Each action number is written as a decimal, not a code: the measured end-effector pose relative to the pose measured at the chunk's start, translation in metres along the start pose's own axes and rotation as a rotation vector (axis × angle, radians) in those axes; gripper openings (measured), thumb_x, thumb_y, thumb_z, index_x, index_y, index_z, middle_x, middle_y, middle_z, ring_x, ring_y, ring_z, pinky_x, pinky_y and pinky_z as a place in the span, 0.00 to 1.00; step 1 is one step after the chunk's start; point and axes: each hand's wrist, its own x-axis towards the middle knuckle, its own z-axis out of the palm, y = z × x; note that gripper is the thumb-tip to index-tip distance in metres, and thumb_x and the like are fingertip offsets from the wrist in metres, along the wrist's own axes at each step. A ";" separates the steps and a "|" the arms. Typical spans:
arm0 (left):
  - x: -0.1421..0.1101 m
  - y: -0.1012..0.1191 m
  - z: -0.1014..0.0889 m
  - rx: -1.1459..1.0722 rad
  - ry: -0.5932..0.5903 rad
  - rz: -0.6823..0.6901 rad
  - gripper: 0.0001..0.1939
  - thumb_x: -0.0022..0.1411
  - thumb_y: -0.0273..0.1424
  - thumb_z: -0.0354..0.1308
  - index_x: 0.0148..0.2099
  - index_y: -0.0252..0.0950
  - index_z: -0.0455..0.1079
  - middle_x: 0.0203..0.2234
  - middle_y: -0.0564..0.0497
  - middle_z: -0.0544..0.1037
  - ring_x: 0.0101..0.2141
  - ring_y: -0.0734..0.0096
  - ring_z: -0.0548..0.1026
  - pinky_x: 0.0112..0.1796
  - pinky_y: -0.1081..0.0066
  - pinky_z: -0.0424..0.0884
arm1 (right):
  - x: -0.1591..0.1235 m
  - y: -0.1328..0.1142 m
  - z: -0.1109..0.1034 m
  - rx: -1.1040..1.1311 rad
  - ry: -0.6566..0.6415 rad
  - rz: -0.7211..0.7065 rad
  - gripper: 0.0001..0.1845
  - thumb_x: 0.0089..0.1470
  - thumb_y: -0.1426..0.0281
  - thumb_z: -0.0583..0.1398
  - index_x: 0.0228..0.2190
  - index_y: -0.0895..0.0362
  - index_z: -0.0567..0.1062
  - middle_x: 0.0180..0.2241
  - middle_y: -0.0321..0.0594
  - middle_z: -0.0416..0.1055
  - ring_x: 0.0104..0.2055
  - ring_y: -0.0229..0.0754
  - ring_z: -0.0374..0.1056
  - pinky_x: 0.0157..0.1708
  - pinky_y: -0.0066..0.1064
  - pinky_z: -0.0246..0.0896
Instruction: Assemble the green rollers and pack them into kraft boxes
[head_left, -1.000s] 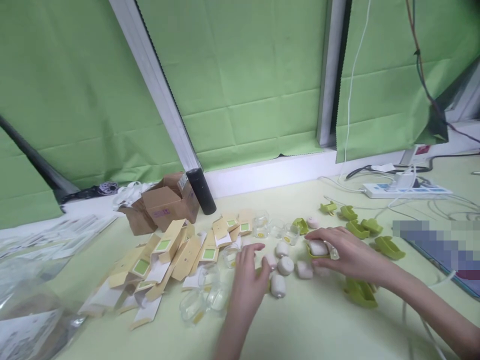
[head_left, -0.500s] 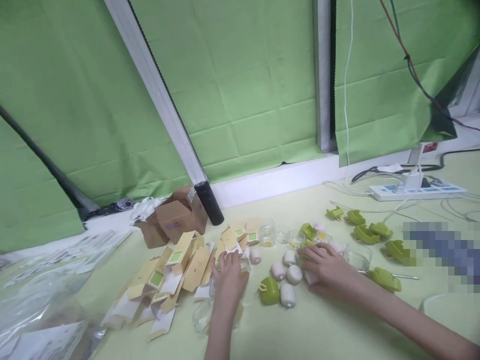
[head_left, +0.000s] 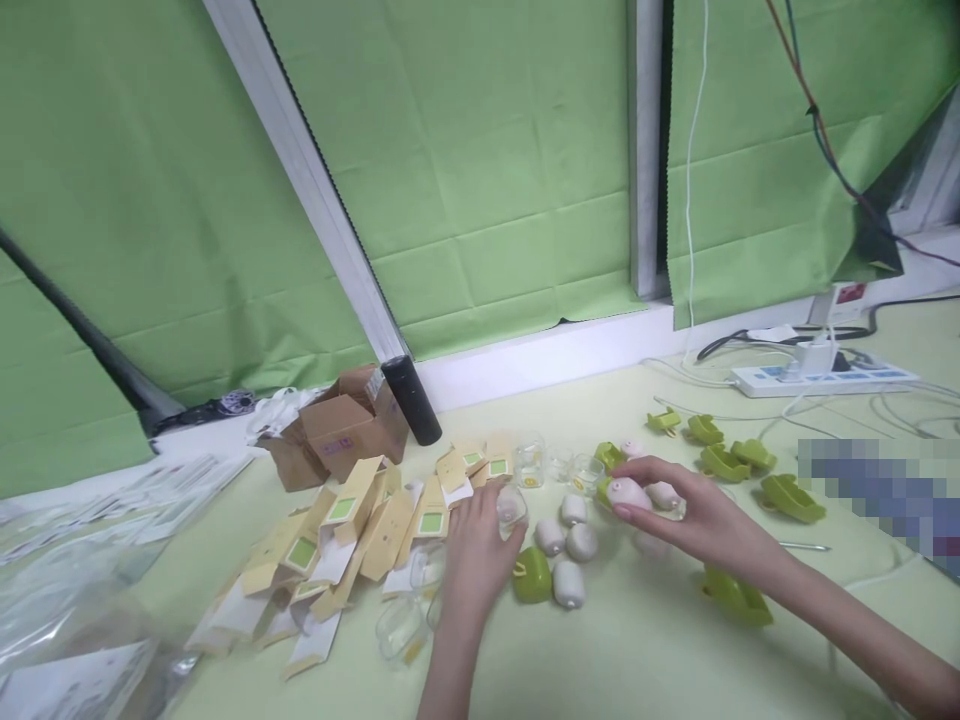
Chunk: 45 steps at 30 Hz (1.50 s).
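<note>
My left hand (head_left: 481,545) curls around a clear plastic cup (head_left: 517,508); a pale rounded piece shows in or behind it. My right hand (head_left: 694,508) pinches a pale pink rounded piece (head_left: 628,493) between thumb and fingers, just above the table. Between my hands lie several whitish rounded pieces (head_left: 582,543) and a green case with a small loop (head_left: 534,576). More clear cups (head_left: 401,630) lie left of my left wrist. Below my right forearm is a green shell (head_left: 739,597), partly covered by the arm.
Opened yellow cartons (head_left: 352,530) pile up at left, near plastic bags (head_left: 67,600). A brown cardboard box (head_left: 352,430) and black cylinder (head_left: 412,400) stand by the wall. Green shells (head_left: 724,462), a metal rod (head_left: 806,546) and a power strip (head_left: 825,378) lie at right.
My right hand has lifted and turned, now with the pink piece between its fingers. My left hand has shifted right, onto a clear cup. The green shell at right has moved nearer.
</note>
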 end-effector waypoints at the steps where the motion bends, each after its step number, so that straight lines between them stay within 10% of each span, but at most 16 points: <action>1: 0.003 0.002 0.003 -0.030 -0.018 0.004 0.23 0.53 0.32 0.54 0.53 0.38 0.63 0.48 0.43 0.71 0.50 0.52 0.67 0.49 0.58 0.59 | 0.000 0.001 0.001 -0.004 0.002 0.002 0.22 0.52 0.51 0.58 0.43 0.50 0.72 0.44 0.40 0.73 0.47 0.51 0.68 0.45 0.42 0.64; 12: 0.037 0.017 0.019 -0.028 -0.193 0.035 0.27 0.53 0.36 0.53 0.55 0.30 0.61 0.49 0.35 0.69 0.51 0.47 0.65 0.49 0.56 0.60 | 0.007 0.005 -0.035 0.075 0.253 0.106 0.21 0.48 0.52 0.61 0.42 0.50 0.74 0.43 0.41 0.74 0.46 0.52 0.69 0.42 0.44 0.66; 20: 0.058 0.086 0.051 -0.013 -0.299 0.333 0.23 0.59 0.36 0.54 0.57 0.45 0.61 0.58 0.49 0.61 0.58 0.58 0.54 0.58 0.55 0.48 | 0.009 0.017 -0.052 0.303 0.365 0.206 0.22 0.46 0.53 0.63 0.40 0.52 0.75 0.43 0.42 0.74 0.46 0.51 0.69 0.41 0.40 0.66; 29: 0.130 0.118 0.075 -0.152 -0.354 0.143 0.16 0.63 0.36 0.53 0.52 0.36 0.65 0.48 0.46 0.70 0.43 0.64 0.72 0.42 0.58 0.71 | 0.000 0.015 -0.063 0.357 0.323 0.200 0.22 0.46 0.53 0.63 0.40 0.50 0.74 0.43 0.41 0.74 0.46 0.50 0.69 0.43 0.38 0.65; 35: 0.075 0.093 0.032 -0.544 -0.177 0.030 0.17 0.62 0.33 0.49 0.52 0.37 0.56 0.48 0.43 0.67 0.43 0.65 0.71 0.37 0.65 0.71 | -0.001 0.001 -0.053 0.406 0.149 0.096 0.23 0.49 0.55 0.62 0.45 0.51 0.71 0.45 0.43 0.72 0.47 0.49 0.69 0.44 0.40 0.67; 39: 0.011 0.075 0.015 -0.859 -0.269 -0.100 0.19 0.62 0.36 0.38 0.53 0.36 0.50 0.35 0.46 0.71 0.27 0.70 0.72 0.20 0.74 0.65 | 0.006 -0.021 -0.029 0.424 0.100 -0.039 0.22 0.49 0.59 0.64 0.46 0.51 0.70 0.46 0.42 0.71 0.48 0.47 0.68 0.48 0.40 0.66; 45: -0.039 0.062 0.024 -1.759 -0.486 -0.250 0.19 0.62 0.42 0.45 0.43 0.31 0.66 0.33 0.45 0.71 0.34 0.68 0.69 0.35 0.68 0.69 | -0.002 -0.038 0.017 0.246 -0.025 -0.217 0.16 0.53 0.63 0.62 0.44 0.50 0.69 0.42 0.38 0.72 0.44 0.43 0.69 0.42 0.34 0.67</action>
